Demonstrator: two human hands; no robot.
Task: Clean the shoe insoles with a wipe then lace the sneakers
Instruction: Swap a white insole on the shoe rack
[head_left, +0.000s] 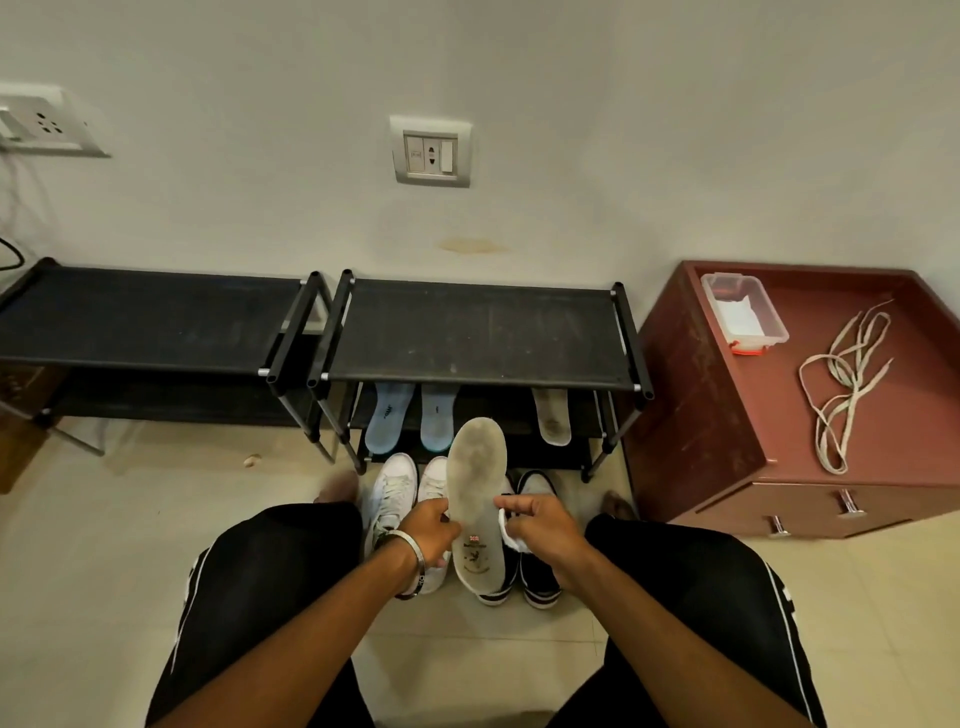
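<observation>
The left hand (431, 527) grips the dirty insole (477, 499) by its left edge near the heel, holding it toe-up over the shoes at 6 o'clock of the shoe rack (480, 332). The right hand (540, 530) is curled around a white wipe (511, 535) bunched just beside the insole's right edge. The heel of the insole bears a small flag mark, a crest and a line of print too small to read. Under it stand white sneakers (395, 499) at 9 o'clock and black-sided sneakers (540, 571) at 3 o'clock, hemmed in by the person's knees on both sides. Two blue insoles (410, 415) and a pale insole (551, 415) lean on the rack's lower shelf at 12 o'clock. On the red cabinet (701, 415) at 2 o'clock lie loose laces (841, 374) and a clear wipe box (743, 309) near its back-left corner. Open floor (104, 545) spreads at 9 o'clock.
</observation>
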